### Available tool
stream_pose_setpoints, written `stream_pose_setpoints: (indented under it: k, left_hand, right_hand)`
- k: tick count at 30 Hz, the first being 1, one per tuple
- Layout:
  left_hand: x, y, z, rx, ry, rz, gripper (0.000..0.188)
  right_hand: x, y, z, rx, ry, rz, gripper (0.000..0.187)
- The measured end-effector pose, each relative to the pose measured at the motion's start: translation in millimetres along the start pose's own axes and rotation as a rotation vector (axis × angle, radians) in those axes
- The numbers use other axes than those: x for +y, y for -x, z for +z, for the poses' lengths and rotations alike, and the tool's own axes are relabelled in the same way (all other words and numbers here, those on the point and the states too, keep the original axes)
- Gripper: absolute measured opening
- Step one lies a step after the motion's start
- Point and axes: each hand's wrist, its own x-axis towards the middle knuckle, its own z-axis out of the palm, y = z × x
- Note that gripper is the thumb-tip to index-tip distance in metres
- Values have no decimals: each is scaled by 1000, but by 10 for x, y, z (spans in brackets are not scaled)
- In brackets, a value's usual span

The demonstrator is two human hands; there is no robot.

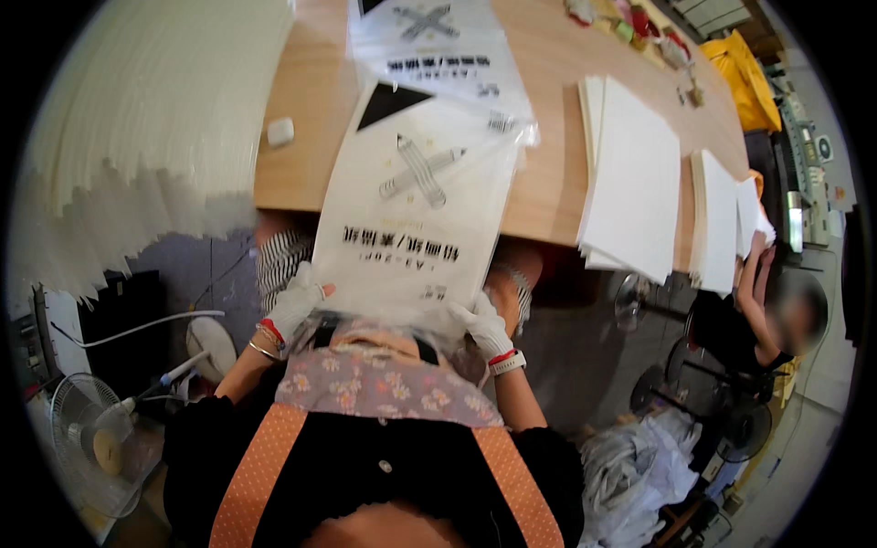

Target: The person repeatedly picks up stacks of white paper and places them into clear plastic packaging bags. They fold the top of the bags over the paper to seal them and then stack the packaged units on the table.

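Head view: a person's left hand (pixel 294 301) in a white knit glove grips the near left edge of a flat white plastic packet (pixel 411 219) printed with crossed pencils and a black corner triangle. The right hand (pixel 482 329), gloved alike, seems to pinch its near right corner, though shiny film blurs the fingers. The packet slants from a pale wooden table (pixel 548 196) toward the lap, its far end overlapping a similar printed packet (pixel 434 41). White paper stacks (pixel 632 187) lie to the right.
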Motion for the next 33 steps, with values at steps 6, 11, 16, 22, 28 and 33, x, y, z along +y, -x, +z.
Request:
stream_pose_setpoints:
  k: [6, 11, 16, 22, 28, 33]
  left_hand:
    - [-489, 366, -68, 60, -522, 394, 40]
    - [-342, 283, 50, 358, -524, 708, 14]
    - [173, 498, 179, 316, -392, 776, 24]
    - [158, 477, 66, 434, -497, 689, 21]
    - [235, 388, -6, 527, -704, 703, 18]
    - [457, 408, -14, 461, -568, 894, 26]
  right_hand:
    - [-134, 640, 245, 159, 228, -354, 110]
    - [-247, 699, 291, 313, 413, -466, 104]
    - [-596, 652, 587, 537, 759, -757, 81]
    - [-423, 297, 284, 669, 632, -691, 42]
    - [-974, 788, 624, 397, 509, -930, 55]
    - [-1103, 146, 1015, 364, 748, -1035, 46]
